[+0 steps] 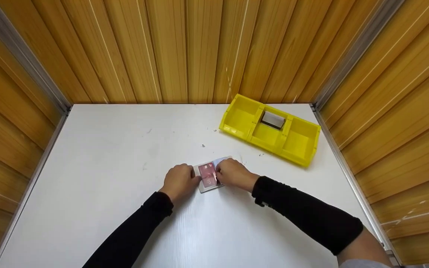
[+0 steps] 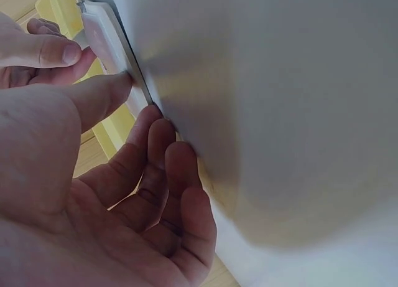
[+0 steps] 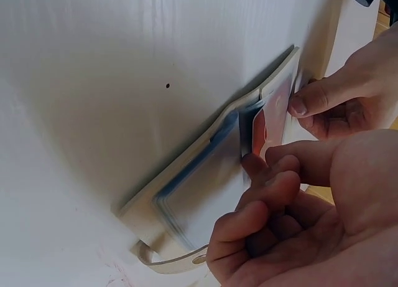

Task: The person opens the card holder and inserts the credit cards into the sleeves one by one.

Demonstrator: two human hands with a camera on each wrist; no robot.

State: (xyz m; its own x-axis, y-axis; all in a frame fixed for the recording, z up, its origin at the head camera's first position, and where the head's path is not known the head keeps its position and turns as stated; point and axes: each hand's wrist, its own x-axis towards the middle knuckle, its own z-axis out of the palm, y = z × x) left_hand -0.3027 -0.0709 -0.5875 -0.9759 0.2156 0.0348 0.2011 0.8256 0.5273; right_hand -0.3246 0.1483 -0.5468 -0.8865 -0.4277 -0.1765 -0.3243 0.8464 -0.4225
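Note:
An opened card holder (image 1: 221,160) with clear plastic sleeves (image 3: 205,181) lies on the white table, and a red card (image 1: 207,175) sits in its left side. My left hand (image 1: 179,182) pinches the holder's left edge, thumb on top and fingertips along the lower side. From the right, my right hand (image 1: 235,173) reaches over the middle of the holder. Its thumb and forefinger pinch the red card's inner edge in the right wrist view, with the other fingers curled. A strap with a snap hole (image 3: 180,262) sticks out at the holder's near end in that view.
A yellow tray (image 1: 298,145) with three compartments stands at the back right. Its middle compartment holds a grey-and-black block-like item (image 1: 273,120). Small dark scraps (image 1: 203,145) dot the table between tray and holder. Wood-patterned walls (image 1: 199,52) enclose the back and sides.

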